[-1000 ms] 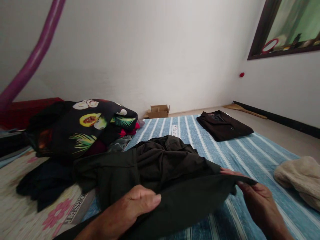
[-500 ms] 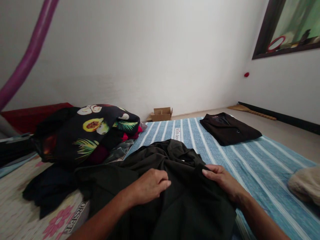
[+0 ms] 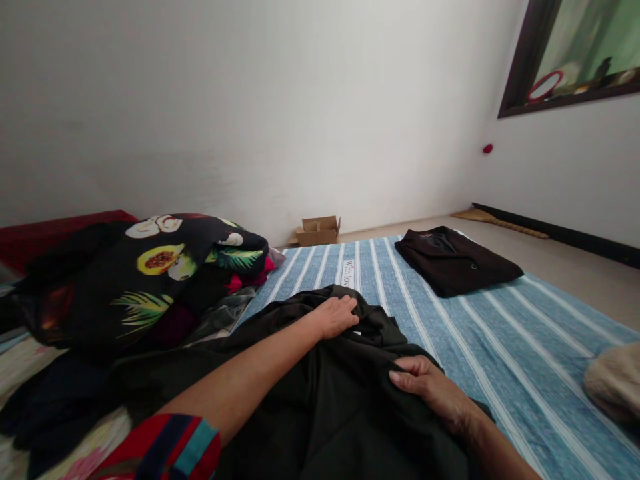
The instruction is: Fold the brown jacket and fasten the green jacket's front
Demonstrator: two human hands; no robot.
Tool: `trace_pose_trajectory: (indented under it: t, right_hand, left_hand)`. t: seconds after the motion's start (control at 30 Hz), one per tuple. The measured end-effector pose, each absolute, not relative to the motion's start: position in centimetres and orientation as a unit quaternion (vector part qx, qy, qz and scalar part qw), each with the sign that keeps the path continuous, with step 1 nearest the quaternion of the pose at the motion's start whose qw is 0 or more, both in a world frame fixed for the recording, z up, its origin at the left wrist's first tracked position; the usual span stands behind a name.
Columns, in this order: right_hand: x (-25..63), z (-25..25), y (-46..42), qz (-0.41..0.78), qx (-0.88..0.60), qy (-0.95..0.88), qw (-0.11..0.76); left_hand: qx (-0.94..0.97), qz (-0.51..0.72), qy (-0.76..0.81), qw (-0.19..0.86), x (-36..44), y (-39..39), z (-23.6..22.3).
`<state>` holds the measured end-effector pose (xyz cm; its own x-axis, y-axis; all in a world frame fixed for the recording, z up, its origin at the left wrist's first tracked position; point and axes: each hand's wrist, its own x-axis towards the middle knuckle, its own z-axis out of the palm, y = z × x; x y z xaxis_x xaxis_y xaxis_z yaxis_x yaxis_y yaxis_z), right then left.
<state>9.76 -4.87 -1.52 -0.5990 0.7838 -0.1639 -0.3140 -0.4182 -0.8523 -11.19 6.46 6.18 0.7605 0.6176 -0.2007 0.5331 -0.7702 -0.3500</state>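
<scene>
A dark green-black garment (image 3: 345, 407) lies crumpled on the blue striped sheet (image 3: 505, 333) in front of me. My left hand (image 3: 337, 315) reaches forward onto its far edge, fingers curled over a fold of the cloth. My right hand (image 3: 425, 387) rests on the garment's right side, fingers bent and pressing into the fabric. My left sleeve (image 3: 165, 447), striped red and teal, shows at the bottom.
A heap of clothes topped by a black fruit-print piece (image 3: 150, 267) lies at the left. A folded dark garment (image 3: 455, 263) sits further back on the sheet. A small cardboard box (image 3: 317, 230) stands by the wall. A beige bundle (image 3: 613, 383) is at the right edge.
The garment's hem, held stretched a second ago, has been laid down. My left hand has since reached forward to the far edge; my right hand has moved slightly nearer.
</scene>
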Motion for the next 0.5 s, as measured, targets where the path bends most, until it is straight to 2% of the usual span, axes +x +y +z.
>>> trace_pose_trajectory:
  t: [0.5]
  right_hand:
    - [9.47, -0.88, -4.94, 0.802, -0.261, -0.394, 0.365]
  left_hand:
    - [-0.944, 0.143, -0.233, 0.185, -10.85, 7.46, 5.46]
